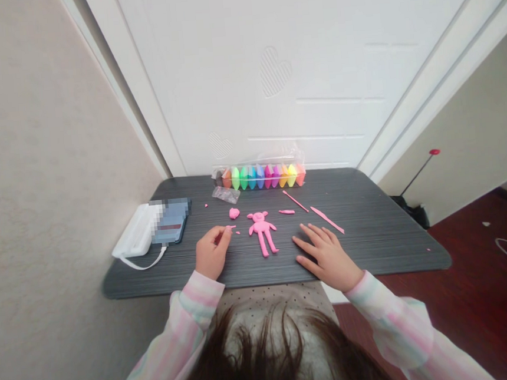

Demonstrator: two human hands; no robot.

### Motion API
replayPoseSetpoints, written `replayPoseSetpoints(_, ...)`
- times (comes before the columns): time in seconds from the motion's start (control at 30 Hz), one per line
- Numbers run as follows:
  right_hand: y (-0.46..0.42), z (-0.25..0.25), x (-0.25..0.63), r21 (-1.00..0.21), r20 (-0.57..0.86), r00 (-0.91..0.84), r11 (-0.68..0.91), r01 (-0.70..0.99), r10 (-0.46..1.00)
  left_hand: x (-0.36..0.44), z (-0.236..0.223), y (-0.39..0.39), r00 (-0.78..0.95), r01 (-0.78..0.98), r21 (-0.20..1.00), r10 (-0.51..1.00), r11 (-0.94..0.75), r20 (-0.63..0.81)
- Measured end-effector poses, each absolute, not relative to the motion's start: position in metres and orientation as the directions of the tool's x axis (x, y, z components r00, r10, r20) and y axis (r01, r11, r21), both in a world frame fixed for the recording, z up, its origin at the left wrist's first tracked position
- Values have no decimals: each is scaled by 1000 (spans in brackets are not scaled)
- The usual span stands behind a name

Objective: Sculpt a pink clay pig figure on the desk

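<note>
A pink clay figure (pixel 261 228) with round ears, arms and two long legs lies flat on the dark table, between my hands. My left hand (pixel 212 253) is closed in a pinch, and a thin pink clay strip (pixel 232 227) pokes out from its fingertips. Just beyond it sits a pink clay lump (pixel 234 213), with a tiny pink crumb (pixel 238 233) close by. To the right of the figure, my right hand (pixel 328 254) rests open with fingers spread. Near its fingertips lie a pink modelling knife (pixel 327 219), a thin pink stick tool (pixel 295 201) and a short pink piece (pixel 287 212).
Along the back of the table (pixel 370 203) stands a clear pack of colourful clay (pixel 259 177), with a crumpled plastic wrapper (pixel 226 195) in front. At the left are a white power bank (pixel 139 229) with a cable and a blue object (pixel 172 224), partly blurred. A white door rises behind.
</note>
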State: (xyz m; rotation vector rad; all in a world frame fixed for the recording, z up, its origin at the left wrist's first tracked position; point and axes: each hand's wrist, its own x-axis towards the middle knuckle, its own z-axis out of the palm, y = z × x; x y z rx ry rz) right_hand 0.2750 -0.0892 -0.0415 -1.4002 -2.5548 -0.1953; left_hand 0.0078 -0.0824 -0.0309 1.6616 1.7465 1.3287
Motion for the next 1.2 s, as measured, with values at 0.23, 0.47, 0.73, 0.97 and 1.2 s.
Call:
replayPoseSetpoints(0.23,-90,-41,275,15,248,-531,545,838,810,8,-31,-82,-218,564,813,922,-148,320)
replayPoseSetpoints(0.47,-90,-40,274,-3,253,-538,556,831,804,7,-31,-82,-202,587,797,927,-145,317)
replayPoseSetpoints(0.73,-80,-44,284,-622,306,-329,450,641,893,7,-32,-82,-172,647,750,932,-137,319)
replayPoseSetpoints(0.97,-72,-42,278,-947,115,-73,131,292,991,18,-28,-69,-12,784,597,958,-168,286)
replayPoseSetpoints(1.2,-70,-45,262,-995,72,-16,73,71,997,45,-25,-51,14,873,469,968,-134,252)
